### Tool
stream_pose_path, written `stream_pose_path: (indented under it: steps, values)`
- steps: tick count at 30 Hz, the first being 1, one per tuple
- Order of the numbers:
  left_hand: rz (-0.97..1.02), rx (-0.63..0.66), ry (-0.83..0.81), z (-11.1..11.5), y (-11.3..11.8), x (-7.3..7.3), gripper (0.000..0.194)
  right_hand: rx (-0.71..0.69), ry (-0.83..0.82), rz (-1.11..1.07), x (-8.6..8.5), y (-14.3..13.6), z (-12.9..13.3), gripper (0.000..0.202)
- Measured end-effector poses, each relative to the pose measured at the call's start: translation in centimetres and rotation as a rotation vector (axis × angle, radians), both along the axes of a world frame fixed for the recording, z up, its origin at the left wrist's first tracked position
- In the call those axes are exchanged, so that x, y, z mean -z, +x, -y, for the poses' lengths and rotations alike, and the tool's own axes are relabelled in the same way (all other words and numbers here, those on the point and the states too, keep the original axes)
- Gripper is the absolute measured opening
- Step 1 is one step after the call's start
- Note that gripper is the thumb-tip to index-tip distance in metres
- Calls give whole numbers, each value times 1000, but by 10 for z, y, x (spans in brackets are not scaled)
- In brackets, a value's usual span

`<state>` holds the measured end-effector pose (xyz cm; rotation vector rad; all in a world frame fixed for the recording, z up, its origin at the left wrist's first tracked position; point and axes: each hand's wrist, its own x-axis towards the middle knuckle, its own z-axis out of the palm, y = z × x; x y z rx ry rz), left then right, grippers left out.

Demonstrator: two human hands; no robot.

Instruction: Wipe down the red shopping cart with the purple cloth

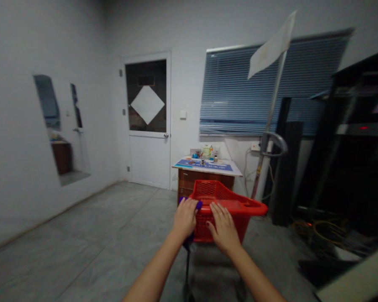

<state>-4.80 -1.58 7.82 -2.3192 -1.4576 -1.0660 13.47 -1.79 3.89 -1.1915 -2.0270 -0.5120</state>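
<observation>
In front of me stands a red plastic shopping cart (pixel 233 206) with a perforated basket. My left hand (pixel 185 218) is closed over the left end of its near rim, where a dark purple, cloth-like piece (pixel 199 205) shows on both sides of the fingers. Over the middle of the same rim lies my right hand (pixel 224 226), its fingers across the top and the thumb below on the basket side. My palms are hidden. The cart's lower frame is dark and blurred.
Beyond the cart is a brown desk (pixel 184 180) with small bottles and a blue printed sheet (pixel 204 164). A pole with a white flag (pixel 272 46) rises at right, near dark racks and cables (pixel 327 230). A white door (pixel 148 161) stands at back left.
</observation>
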Motion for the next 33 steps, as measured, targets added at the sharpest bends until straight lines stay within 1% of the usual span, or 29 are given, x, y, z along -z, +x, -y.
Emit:
stream_pose_path:
  steps: [3, 6, 9, 12, 14, 17, 20, 24, 27, 30, 33]
  values:
    - [2, -42, -6, -2, 9, -3, 35, 12, 14, -22, 3, -4, 0, 60]
    - [-17, 11, 3, -3, 20, -4, 36, 22, 21, -40, 6, -4, -1, 61]
    - [-29, 72, 13, -3, 14, -3, 36, 17, 11, -26, 6, 1, 1, 61]
    - [-18, 58, 44, -6, 1, 2, 35, 22, 2, -26, 6, 6, 4, 63]
    - [-5, 35, 75, -10, -2, 7, 36, 29, 2, -40, 7, 6, 5, 65]
    - [11, 10, 148, -17, 7, 16, 35, 33, 13, -55, 10, 3, 6, 66]
    - [-7, 55, 205, -19, 16, 20, 37, 42, 17, -64, 10, 3, 6, 66]
    - [-35, 117, 205, -14, 9, 15, 38, 34, -12, -37, 5, 5, 10, 68]
    - [-34, 80, 177, -12, 4, 11, 37, 27, -26, -27, -1, 4, 14, 69]
    - [-35, 38, 161, -13, 13, 11, 36, 33, -30, -29, -4, 2, 16, 70]
    - [-41, 87, 157, -16, 23, 12, 38, 51, -46, -30, -4, 1, 16, 69]
